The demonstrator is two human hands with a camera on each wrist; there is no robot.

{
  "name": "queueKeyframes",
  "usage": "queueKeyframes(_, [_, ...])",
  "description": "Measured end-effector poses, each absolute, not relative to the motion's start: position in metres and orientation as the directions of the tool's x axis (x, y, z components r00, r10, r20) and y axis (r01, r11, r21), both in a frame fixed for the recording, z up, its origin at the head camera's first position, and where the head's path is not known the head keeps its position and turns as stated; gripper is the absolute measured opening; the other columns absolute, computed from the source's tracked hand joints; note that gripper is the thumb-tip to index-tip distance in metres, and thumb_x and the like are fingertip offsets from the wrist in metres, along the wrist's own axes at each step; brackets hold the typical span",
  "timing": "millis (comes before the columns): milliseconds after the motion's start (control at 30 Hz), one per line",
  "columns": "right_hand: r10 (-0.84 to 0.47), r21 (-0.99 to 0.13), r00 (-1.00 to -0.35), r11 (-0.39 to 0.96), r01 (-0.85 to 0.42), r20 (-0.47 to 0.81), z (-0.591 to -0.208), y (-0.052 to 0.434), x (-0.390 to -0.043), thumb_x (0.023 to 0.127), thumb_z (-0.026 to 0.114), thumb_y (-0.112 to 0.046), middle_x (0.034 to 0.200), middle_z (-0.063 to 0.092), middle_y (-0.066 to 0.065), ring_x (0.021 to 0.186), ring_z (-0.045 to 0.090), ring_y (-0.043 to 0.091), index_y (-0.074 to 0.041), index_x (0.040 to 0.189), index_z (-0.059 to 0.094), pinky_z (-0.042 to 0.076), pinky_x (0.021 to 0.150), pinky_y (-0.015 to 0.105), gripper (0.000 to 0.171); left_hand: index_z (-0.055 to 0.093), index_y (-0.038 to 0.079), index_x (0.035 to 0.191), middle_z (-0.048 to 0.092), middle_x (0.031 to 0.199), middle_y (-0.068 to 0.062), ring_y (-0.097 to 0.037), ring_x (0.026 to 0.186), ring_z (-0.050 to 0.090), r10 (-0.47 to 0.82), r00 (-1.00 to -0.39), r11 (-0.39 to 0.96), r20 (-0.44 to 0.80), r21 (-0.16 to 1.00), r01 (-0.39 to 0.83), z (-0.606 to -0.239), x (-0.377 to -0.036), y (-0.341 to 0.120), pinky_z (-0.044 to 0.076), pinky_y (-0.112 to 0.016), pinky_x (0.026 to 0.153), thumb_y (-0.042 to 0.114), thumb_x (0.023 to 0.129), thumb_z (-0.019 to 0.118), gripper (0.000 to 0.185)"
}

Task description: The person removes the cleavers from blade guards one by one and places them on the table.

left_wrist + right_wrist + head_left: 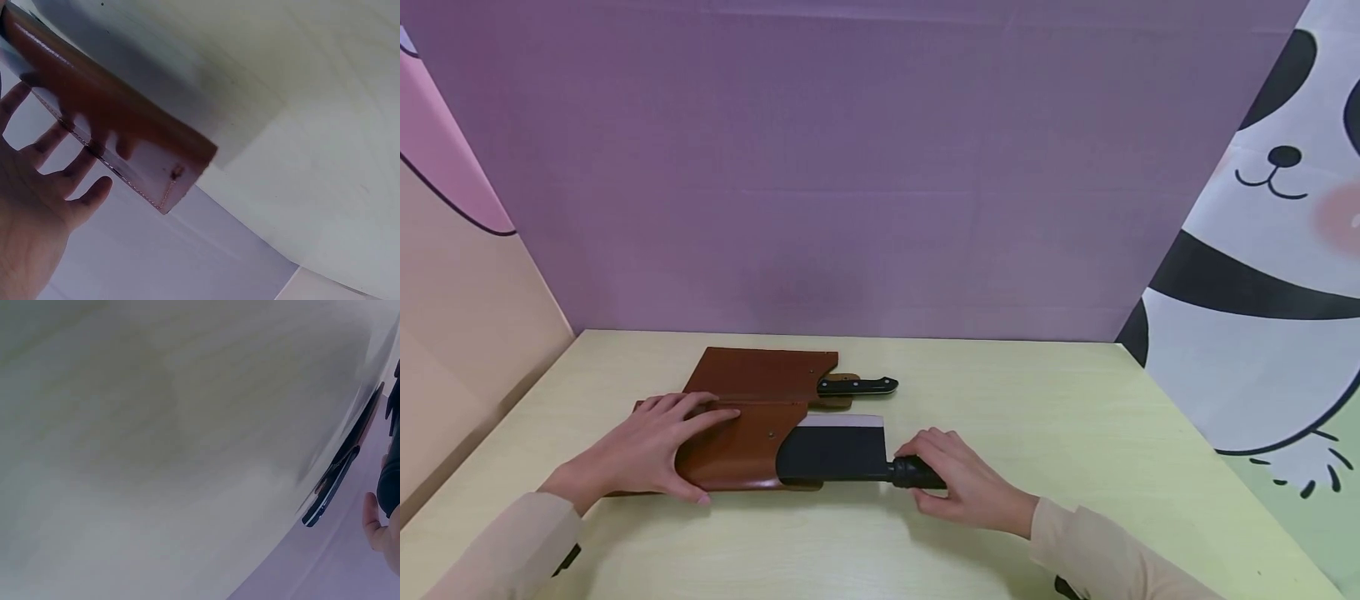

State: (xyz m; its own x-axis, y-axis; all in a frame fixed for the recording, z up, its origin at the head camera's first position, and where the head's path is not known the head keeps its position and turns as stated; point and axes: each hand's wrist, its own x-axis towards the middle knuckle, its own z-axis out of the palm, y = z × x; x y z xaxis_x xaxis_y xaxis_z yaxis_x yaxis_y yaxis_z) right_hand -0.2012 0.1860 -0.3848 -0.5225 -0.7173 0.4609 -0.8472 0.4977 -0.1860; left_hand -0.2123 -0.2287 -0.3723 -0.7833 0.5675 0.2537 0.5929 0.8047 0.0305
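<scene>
Fingers spread, my left hand (pixel 658 446) rests on the front brown leather sheath (pixel 737 454). In the left wrist view, the stitched edge of that sheath (pixel 119 119) shows beyond the outstretched fingers. My right hand (pixel 966 483) grips the black handle (pixel 916 472) of a cleaver (pixel 838 452). Its dark, broad blade with a pale upper edge lies partly inside the sheath's right-hand mouth, and the rest of the blade is hidden by leather. At the border of the right wrist view, the handle (pixel 391 478) lies against the fingers.
Just behind lies a second brown sheath (pixel 760 371), with a black riveted knife handle (pixel 861 387) sticking out to the right. The pale wooden table (pixel 1060 417) ends at a purple backdrop (pixel 865 175). A panda picture (pixel 1262 375) covers the right wall.
</scene>
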Motion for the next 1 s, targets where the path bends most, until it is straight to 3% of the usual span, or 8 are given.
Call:
queueKeyframes(467, [-0.709, -0.161, -0.503, 0.494, -0.855, 0.495, -0.385, 0.193, -0.199, 0.072, 0.067, -0.013, 0.096, 0.054, -0.012, 0.086, 0.047, 0.002, -0.015, 0.108, 0.055, 0.035, 0.074, 0.022, 0.038, 0.042, 0.033, 0.135, 0.042, 0.134, -0.003, -0.029, 0.119, 0.042, 0.564, -0.787, 0.807, 0.251, 0.034, 0.590, -0.373, -0.212, -0.233, 0.035, -0.056, 0.089, 0.081, 0.051, 0.062, 0.099])
queueKeyframes(867, [-0.689, -0.200, -0.562, 0.536, -0.820, 0.457, -0.384, 0.206, -0.197, 0.072, 0.067, -0.014, 0.098, 0.053, -0.014, 0.090, 0.045, 0.001, -0.018, 0.109, 0.055, 0.036, 0.077, 0.022, 0.039, 0.043, 0.032, 0.135, 0.042, 0.134, -0.003, -0.029, 0.119, 0.041, 0.552, -0.796, 0.817, 0.248, 0.029, 0.575, -0.374, -0.212, -0.238, 0.035, -0.056, 0.089, 0.082, 0.051, 0.062, 0.100])
queueKeyframes(1000, [-0.692, -0.189, -0.551, 0.531, -0.826, 0.467, -0.384, 0.210, -0.197, 0.072, 0.067, -0.014, 0.097, 0.053, -0.014, 0.089, 0.046, 0.001, -0.017, 0.109, 0.055, 0.036, 0.077, 0.022, 0.039, 0.042, 0.032, 0.135, 0.042, 0.134, -0.003, -0.030, 0.119, 0.041, 0.548, -0.799, 0.820, 0.247, 0.027, 0.571, -0.376, -0.212, -0.240, 0.035, -0.056, 0.089, 0.082, 0.051, 0.061, 0.100])
